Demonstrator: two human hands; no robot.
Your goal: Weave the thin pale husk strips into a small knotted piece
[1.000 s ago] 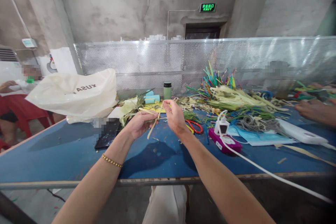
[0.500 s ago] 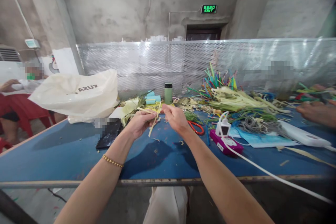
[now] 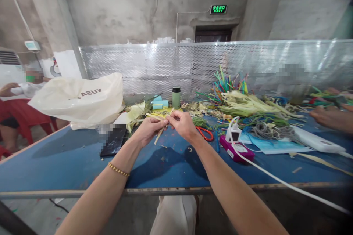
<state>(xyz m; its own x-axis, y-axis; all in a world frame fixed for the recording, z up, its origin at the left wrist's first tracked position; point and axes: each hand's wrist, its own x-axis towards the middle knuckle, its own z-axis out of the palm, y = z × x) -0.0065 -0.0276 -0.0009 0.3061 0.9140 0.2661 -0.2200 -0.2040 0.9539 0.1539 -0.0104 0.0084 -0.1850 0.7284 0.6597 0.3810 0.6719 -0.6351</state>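
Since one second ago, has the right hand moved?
Yes. The right hand has dropped slightly, its fingertips now farther below the green bottle and closer to the left hand on the pale strip.

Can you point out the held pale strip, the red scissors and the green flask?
pale strip (image 3: 158,138): head view, its lower end.
red scissors (image 3: 204,134): head view, handle loop.
green flask (image 3: 176,100): head view, middle of its body.

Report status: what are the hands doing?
Hands: left hand and right hand both pinch one pale straw strip above blue table. Nearby, red scissors lie apart.
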